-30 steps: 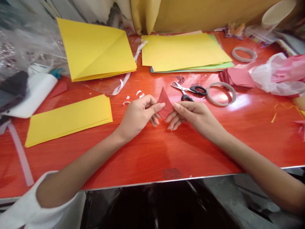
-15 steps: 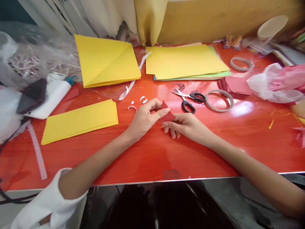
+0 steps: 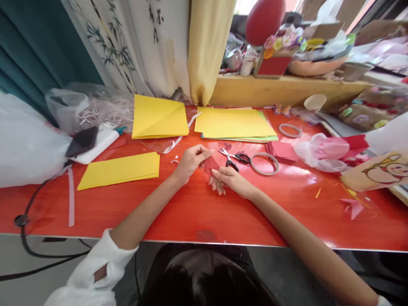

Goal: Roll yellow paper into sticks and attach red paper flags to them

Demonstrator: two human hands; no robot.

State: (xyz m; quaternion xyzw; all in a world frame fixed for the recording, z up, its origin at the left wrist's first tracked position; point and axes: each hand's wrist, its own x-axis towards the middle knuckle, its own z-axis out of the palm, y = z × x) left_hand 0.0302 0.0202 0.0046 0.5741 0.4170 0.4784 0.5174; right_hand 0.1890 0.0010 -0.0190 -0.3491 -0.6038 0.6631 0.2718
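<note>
Between my two hands is a small piece of folded red paper (image 3: 211, 164), held just above the red table. My left hand (image 3: 193, 160) pinches its upper left edge between thumb and fingers. At its lower right corner, my right hand (image 3: 230, 180) grips it with thumb and forefinger while the other fingers hang loosely below. Scissors with black handles (image 3: 234, 158) lie right behind the right hand. A roll of tape (image 3: 264, 164) rests beside them. Small white paper scraps (image 3: 174, 160) lie near my left hand.
Folded yellow paper (image 3: 119, 171) lies at left, with more yellow sheets (image 3: 234, 122) at the back. A stack of red paper (image 3: 281, 151), pink plastic (image 3: 321, 151) and a cartoon-printed cup (image 3: 379, 172) are at right. A phone (image 3: 82, 142) and a black cable (image 3: 28, 204) are at left.
The view has tilted up, showing more of the shelf and curtains. My right thumb now presses on top of the red paper, and my left thumb has moved to its upper edge.
</note>
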